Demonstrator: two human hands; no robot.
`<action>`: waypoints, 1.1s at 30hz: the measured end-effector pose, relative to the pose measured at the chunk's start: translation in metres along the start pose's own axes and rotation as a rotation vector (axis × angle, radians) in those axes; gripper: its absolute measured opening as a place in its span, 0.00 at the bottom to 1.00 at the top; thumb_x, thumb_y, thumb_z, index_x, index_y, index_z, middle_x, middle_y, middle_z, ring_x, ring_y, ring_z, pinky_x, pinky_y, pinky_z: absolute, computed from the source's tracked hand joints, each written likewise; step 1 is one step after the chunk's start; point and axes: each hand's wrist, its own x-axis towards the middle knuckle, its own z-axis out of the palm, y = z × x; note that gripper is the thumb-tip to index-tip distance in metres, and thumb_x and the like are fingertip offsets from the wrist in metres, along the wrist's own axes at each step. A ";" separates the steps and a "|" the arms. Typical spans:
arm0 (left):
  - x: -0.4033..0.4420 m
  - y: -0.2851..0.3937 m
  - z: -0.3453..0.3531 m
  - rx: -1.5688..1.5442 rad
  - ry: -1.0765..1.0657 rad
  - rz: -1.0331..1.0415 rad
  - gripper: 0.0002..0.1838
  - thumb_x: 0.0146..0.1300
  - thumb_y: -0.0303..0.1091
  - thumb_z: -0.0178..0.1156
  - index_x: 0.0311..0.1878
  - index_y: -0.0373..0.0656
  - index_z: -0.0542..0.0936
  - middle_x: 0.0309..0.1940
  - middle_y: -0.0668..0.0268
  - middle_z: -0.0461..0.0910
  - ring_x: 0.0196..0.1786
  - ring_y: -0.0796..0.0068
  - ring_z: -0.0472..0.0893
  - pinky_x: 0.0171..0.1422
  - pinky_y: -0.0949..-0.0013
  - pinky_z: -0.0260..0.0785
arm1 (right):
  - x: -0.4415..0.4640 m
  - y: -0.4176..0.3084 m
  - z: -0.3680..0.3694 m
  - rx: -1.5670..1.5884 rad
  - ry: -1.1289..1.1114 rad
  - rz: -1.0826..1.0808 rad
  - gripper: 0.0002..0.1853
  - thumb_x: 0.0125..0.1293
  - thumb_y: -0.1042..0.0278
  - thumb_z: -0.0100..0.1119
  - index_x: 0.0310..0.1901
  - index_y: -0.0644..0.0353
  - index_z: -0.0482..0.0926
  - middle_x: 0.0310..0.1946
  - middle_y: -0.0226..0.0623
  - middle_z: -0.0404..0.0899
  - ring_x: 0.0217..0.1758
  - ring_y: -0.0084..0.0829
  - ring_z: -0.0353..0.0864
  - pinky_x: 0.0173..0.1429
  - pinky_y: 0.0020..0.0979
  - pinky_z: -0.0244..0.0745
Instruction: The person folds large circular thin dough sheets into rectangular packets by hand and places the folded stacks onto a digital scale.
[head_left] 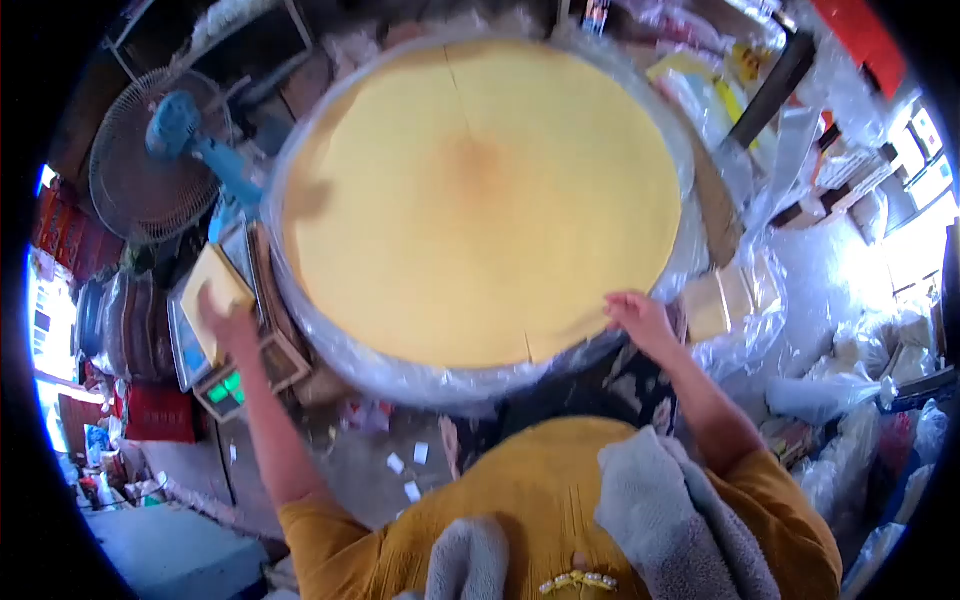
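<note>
A large round pale-yellow surface [480,200] with plastic wrap round its edge fills the middle of the view. At the left, my left hand [230,322] rests on a yellow block-like stack [213,285], which lies on a digital scale [190,350] with a lit green display. Motion blur hides how its fingers lie. My right hand [638,318] is over the lower right edge of the round surface, its fingers a little bent and apart, with nothing seen in them.
A blue fan [175,125] stands at the upper left. Right of the round surface lie wrapped yellowish blocks [725,300] in clear plastic. Plastic bags [835,395] are piled at the far right. Paper scraps [421,453] lie on the floor.
</note>
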 end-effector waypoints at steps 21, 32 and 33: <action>-0.218 0.294 0.022 -0.529 -0.732 0.137 0.20 0.51 0.14 0.53 0.48 0.39 0.78 0.49 0.56 0.77 0.58 0.53 0.74 0.61 0.60 0.69 | 0.008 0.038 0.046 -1.084 -0.211 -1.051 0.15 0.54 0.70 0.56 0.46 0.51 0.77 0.57 0.34 0.71 0.70 0.42 0.60 0.67 0.55 0.56; -0.211 0.331 0.020 -0.623 -0.850 0.145 0.22 0.47 0.14 0.53 0.47 0.40 0.79 0.48 0.55 0.78 0.55 0.54 0.75 0.59 0.60 0.70 | 0.016 0.007 0.040 -0.485 -0.105 -0.513 0.06 0.57 0.66 0.61 0.31 0.59 0.78 0.29 0.39 0.79 0.37 0.39 0.80 0.50 0.37 0.73; -0.213 0.334 0.023 -0.646 -0.888 0.180 0.22 0.47 0.14 0.53 0.47 0.40 0.79 0.49 0.55 0.78 0.55 0.53 0.75 0.59 0.60 0.70 | 0.015 0.001 0.039 -0.403 -0.092 -0.432 0.06 0.57 0.66 0.61 0.32 0.60 0.78 0.30 0.40 0.80 0.37 0.39 0.80 0.49 0.36 0.73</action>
